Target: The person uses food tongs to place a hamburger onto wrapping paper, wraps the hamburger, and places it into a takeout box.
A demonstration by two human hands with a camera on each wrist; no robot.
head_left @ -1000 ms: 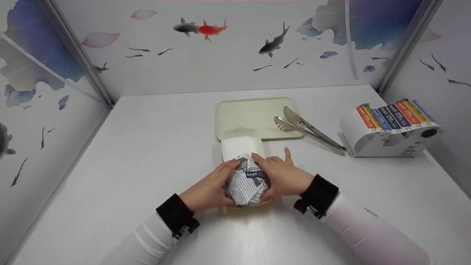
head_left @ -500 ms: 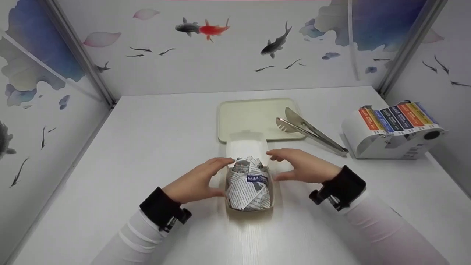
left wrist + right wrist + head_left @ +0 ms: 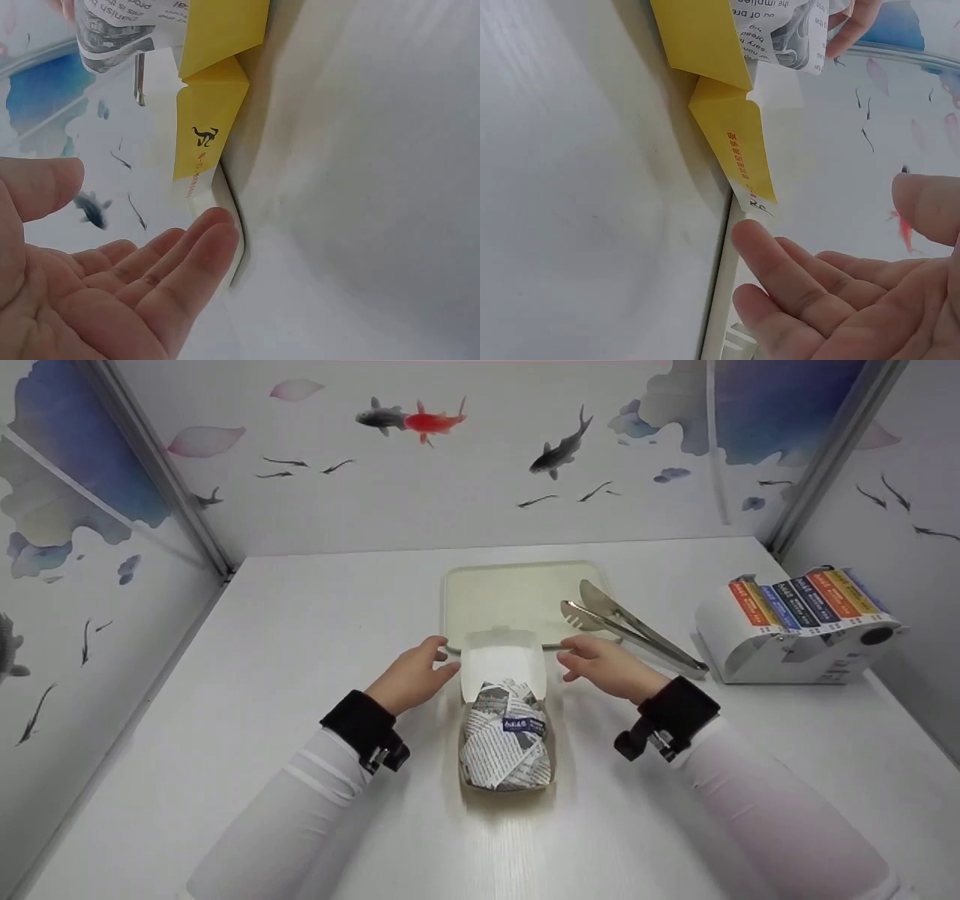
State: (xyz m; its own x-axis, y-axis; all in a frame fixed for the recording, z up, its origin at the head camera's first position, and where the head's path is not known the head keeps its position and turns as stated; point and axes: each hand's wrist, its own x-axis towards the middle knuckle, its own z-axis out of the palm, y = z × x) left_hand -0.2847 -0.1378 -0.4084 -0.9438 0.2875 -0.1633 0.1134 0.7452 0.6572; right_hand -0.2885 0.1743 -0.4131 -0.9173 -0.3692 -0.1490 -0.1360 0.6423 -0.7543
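Note:
A newsprint-wrapped bundle (image 3: pixel 506 746) with a blue sticker sits in the base of a small cardboard food box (image 3: pixel 501 660), whose white-lined lid lies folded back. The outside of the box (image 3: pixel 196 139) is yellow with printing. My left hand (image 3: pixel 412 676) hovers just left of the lid, fingers relaxed and holding nothing. On the lid's other side is my right hand (image 3: pixel 611 666), likewise holding nothing, its fingertips close to the lid. In the right wrist view, the box's yellow side (image 3: pixel 735 142) stands beyond my extended fingers.
Behind the box lies a cream tray (image 3: pixel 517 592), with the lid's far edge overlapping its front rim. Metal tongs (image 3: pixel 637 630) lean across the tray's right corner. A white dispenser (image 3: pixel 787 637) with coloured label rolls stands at the right. Printed panels surround the table.
Both hands let go of the wrapped bundle and drew apart. Since then they have moved forward to either side of the open lid. The bundle stays in the box.

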